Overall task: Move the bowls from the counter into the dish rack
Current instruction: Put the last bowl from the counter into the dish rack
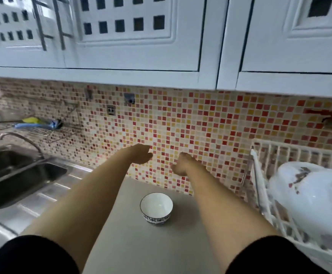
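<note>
Reaching past centre frame, the left hand (141, 155) hangs loosely spread and the right hand (181, 165) loosely curled, both empty above the counter (141, 250); one small bowl (156, 208) waits lower centre, one large bowl (307, 198) already fills the dish rack (269, 204) at right; a careless placement could knock the two together

Soft, even, fairly bright light fills the scene, with only a faint shadow under the small bowl (156, 208) on the worktop (141, 250). Pale streaks of glare lie on the steel sink (22, 175) surround. Motion blur smears the cabinets (121, 46), both hands and the dish rack (279, 194). Wide-angle distortion bends straight lines near the edges.
</note>
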Available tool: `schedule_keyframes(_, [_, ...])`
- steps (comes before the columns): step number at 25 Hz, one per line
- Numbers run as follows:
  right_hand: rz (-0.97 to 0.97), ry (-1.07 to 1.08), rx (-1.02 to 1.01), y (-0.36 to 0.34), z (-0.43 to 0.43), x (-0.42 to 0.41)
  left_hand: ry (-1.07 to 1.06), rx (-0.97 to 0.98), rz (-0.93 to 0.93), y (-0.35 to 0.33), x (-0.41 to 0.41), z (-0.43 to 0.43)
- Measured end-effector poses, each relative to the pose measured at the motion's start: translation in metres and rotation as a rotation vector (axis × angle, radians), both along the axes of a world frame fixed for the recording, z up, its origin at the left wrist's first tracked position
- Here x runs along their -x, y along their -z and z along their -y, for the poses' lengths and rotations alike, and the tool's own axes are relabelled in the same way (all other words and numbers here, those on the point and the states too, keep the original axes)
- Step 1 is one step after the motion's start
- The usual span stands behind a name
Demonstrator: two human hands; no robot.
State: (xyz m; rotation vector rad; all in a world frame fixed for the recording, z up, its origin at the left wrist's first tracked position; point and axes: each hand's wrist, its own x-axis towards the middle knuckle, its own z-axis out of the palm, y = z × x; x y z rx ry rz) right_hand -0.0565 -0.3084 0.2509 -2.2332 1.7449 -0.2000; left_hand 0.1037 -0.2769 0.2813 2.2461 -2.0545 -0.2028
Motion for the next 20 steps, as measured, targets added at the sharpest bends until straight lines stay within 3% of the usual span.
schedule_keyframes(7, [0.12,0.183,-0.034,0.133,0.007,-0.029,-0.092,-0.196,-0.098,0.14,-0.056,0.017])
schedule_keyframes(12, [0.302,0.361,-0.219,0.218,0.029,-0.047,-0.171,-0.299,-0.283,0.233,-0.054,0.03])
schedule_keyframes(20, [0.719,0.518,-0.472,0.309,0.056,-0.069,-0.45,-0.231,-0.638,0.305,-0.031,0.054])
